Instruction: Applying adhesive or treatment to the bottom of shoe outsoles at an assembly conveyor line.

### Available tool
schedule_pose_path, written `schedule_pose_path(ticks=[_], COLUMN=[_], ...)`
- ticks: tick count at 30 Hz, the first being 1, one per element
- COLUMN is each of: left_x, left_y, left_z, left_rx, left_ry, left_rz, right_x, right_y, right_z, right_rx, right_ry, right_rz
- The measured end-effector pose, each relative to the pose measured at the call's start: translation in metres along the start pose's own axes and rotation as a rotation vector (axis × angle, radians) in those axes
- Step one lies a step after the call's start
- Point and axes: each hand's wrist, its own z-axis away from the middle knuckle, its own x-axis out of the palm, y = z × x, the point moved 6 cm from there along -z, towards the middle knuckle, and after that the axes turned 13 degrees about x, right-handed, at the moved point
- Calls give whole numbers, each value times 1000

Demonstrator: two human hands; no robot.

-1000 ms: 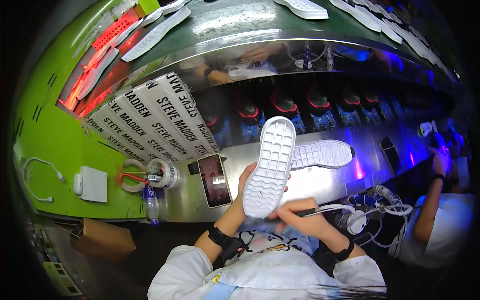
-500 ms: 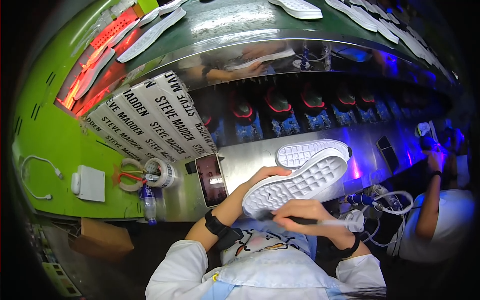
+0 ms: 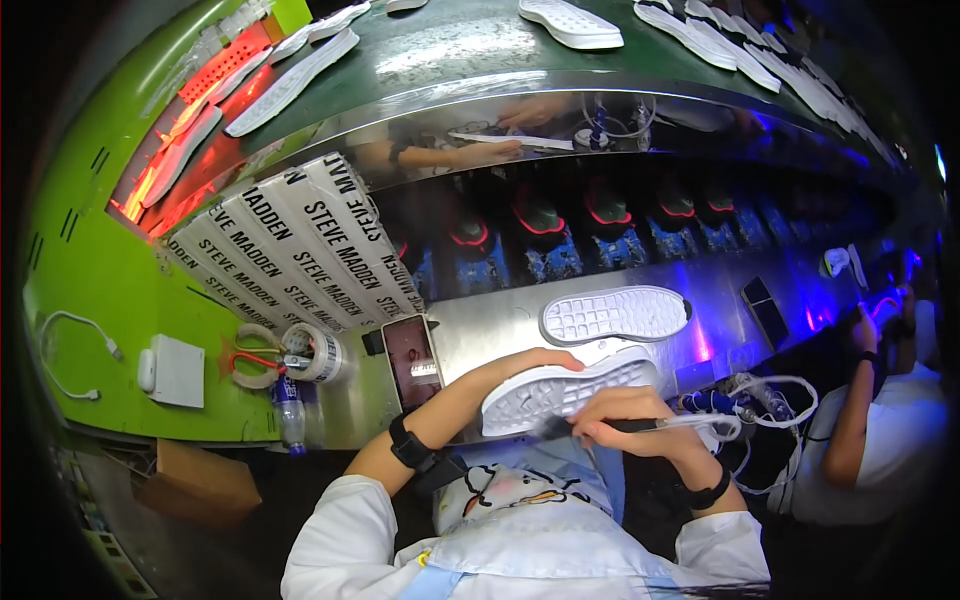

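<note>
A white shoe sole (image 3: 530, 402) is gripped along its far edge by my left hand (image 3: 528, 367), its waffle-patterned hollow side facing up. My right hand (image 3: 628, 412) is closed round a dark-handled brush (image 3: 556, 428), and clear tubing trails from its back end. The dark bristles, smeared by motion, are at the sole's near edge; whether they touch is hard to tell. Just beyond my hands, a second white sole (image 3: 612, 314) lies grid side up on the metal bench (image 3: 480, 335).
Left of my hands are a phone (image 3: 411, 360), a printed carton (image 3: 300, 245), a tape-wrapped cup (image 3: 318, 352) and a bottle (image 3: 289, 413). Several soles lie on the green conveyor (image 3: 450, 50). A dark case (image 3: 766, 310) and coiled tubing (image 3: 775, 400) lie right, near another person (image 3: 885, 430).
The held sole has come nearer me and apart from the sole on the bench. My right hand and brush have shifted right along it. Soles on the conveyor have moved slightly left.
</note>
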Motion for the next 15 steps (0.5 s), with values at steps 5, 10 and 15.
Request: schedule_pose_path(ticks=[5, 10, 15], left_x=[-30, -32, -43], left_y=[-43, -36, -31], left_z=[-22, -14, 1], left_rx=[-232, -252, -141], left_ry=[-30, 21, 100], left_rz=[-116, 33, -24], right_x=[4, -12, -51], right_y=[28, 28, 38], right_z=[8, 17, 48], right_rx=[93, -28, 5], right_ry=[14, 263, 671], right_rz=[179, -32, -190])
